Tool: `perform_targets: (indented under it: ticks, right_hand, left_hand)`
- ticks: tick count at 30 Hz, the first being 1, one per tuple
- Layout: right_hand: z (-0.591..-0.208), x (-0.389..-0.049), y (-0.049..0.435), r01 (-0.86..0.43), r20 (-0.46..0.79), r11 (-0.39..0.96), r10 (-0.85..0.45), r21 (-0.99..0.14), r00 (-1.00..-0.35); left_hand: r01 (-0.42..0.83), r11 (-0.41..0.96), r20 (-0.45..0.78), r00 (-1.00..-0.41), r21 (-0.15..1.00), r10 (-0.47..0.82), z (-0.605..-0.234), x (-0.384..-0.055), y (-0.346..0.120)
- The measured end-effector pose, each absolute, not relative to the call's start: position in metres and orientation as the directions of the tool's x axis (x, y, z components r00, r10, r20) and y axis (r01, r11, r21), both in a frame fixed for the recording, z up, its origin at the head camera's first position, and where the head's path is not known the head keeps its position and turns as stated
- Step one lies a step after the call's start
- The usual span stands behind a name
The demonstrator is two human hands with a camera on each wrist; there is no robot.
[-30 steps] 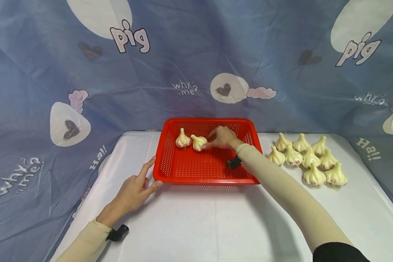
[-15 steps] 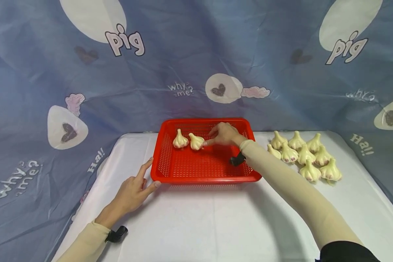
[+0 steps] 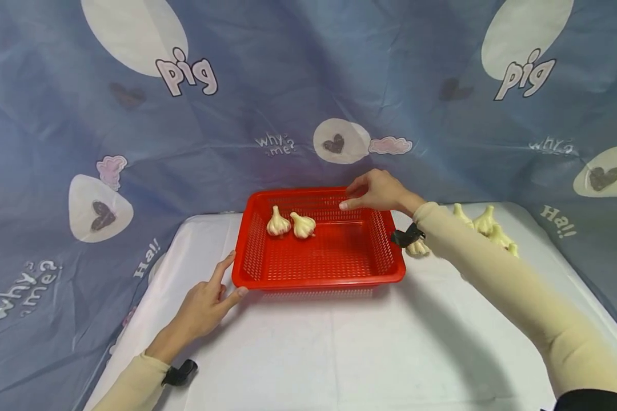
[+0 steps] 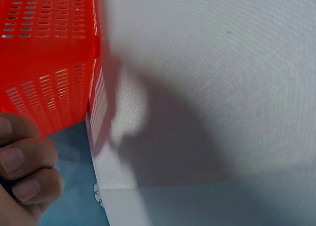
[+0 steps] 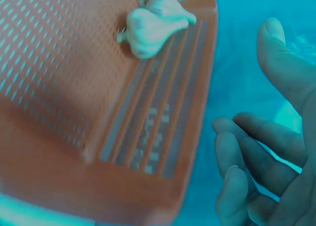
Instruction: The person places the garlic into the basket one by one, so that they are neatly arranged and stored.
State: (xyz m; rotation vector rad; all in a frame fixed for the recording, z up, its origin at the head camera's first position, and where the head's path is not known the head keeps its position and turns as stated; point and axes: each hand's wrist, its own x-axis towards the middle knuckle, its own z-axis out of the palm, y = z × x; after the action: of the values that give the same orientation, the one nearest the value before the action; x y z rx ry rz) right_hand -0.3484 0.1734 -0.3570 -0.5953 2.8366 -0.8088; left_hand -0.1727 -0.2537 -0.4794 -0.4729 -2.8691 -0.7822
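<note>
Two garlic bulbs lie side by side at the back left of a red perforated basket [image 3: 319, 282]: one bulb [image 3: 278, 222] stem up, the other bulb [image 3: 303, 226] leaning left. Over the basket's back right rim hovers my right hand [image 3: 383, 191], thumb apart from loosely bent fingers, holding nothing; the right wrist view shows the gap between thumb [image 5: 276, 58] and fingers. My left hand [image 3: 203, 308] is at the basket's front left corner, straight index finger and thumb touching the rim. Its other fingers [image 4: 29, 162] are bent in the left wrist view.
More garlic bulbs [image 3: 485, 220] stand on the white-covered table [image 3: 288, 354] right of the basket, partly hidden by my right sleeve [image 3: 499, 279]. A blue printed cloth [image 3: 267, 74] hangs just behind the basket.
My right hand has let go of the second garlic bulb, risen, and moved right toward the basket's back rim. The bulb stays in the basket. The left hand keeps its place.
</note>
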Motion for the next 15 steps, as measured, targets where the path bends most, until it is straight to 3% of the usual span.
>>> perform_targets:
  ticks: [15]
  right_hand:
    - [-0.339, -0.32, 0.263, -0.309, -0.001, 0.831, -0.349, -0.462, -0.937]
  left_hand:
    - [0.335, 0.802, 0.211, -0.941, 0.495, 0.264, -0.482, -0.173, -0.25]
